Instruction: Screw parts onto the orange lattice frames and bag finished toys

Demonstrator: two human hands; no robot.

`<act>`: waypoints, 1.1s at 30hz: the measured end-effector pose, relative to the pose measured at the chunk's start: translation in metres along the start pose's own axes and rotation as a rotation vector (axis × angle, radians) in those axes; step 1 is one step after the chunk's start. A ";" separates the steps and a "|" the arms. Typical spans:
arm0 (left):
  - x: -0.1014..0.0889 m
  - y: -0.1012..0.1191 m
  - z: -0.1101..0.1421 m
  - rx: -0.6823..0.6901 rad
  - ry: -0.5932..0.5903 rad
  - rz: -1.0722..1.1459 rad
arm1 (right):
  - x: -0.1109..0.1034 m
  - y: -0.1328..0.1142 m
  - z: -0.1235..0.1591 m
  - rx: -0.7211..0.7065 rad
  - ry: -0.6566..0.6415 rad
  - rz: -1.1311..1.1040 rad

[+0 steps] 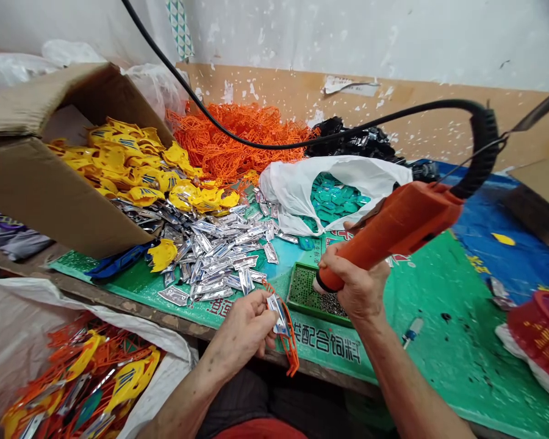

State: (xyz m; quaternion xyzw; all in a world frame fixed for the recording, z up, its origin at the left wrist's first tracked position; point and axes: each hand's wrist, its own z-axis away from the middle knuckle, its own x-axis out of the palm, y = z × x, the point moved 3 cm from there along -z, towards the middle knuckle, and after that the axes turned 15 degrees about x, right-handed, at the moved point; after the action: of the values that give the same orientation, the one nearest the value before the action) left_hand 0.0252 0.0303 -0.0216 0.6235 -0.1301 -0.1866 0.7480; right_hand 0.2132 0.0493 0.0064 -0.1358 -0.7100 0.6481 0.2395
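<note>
My left hand [244,326] is closed on an orange plastic frame [289,341] with a silver plate [278,312] laid on it, held just over the table's front edge. My right hand [354,277] is wrapped round an orange electric screwdriver [396,228], whose tip points down into a small green tray of screws [307,291]. A black coiled cable [480,152] runs from the tool's back end up and to the left.
A heap of silver plates [219,253] lies on the green mat [439,329]. An open cardboard box [32,177] spills yellow parts [132,164]. Behind it are orange frames [238,137], a white bag of teal parts [333,198] and black parts [361,143]. A sack of assembled pieces [86,372] sits lower left, and a red basket [542,326] on the right.
</note>
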 end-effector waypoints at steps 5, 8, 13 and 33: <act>0.000 0.001 -0.003 -0.032 -0.022 -0.074 | -0.001 -0.002 0.000 0.029 0.037 -0.081; 0.001 0.000 -0.006 -0.005 -0.040 -0.089 | -0.001 -0.013 0.001 0.027 0.021 -0.137; 0.004 -0.004 -0.012 0.021 -0.049 -0.072 | 0.003 -0.047 0.015 0.015 -0.052 -0.207; 0.005 -0.001 -0.007 0.037 -0.013 -0.067 | 0.031 -0.053 0.054 0.245 -0.263 -0.276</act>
State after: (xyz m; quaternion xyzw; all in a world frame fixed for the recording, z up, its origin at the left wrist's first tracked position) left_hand 0.0325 0.0347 -0.0243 0.6398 -0.1174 -0.2134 0.7289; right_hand 0.1651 0.0121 0.0614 0.0785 -0.6632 0.7025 0.2461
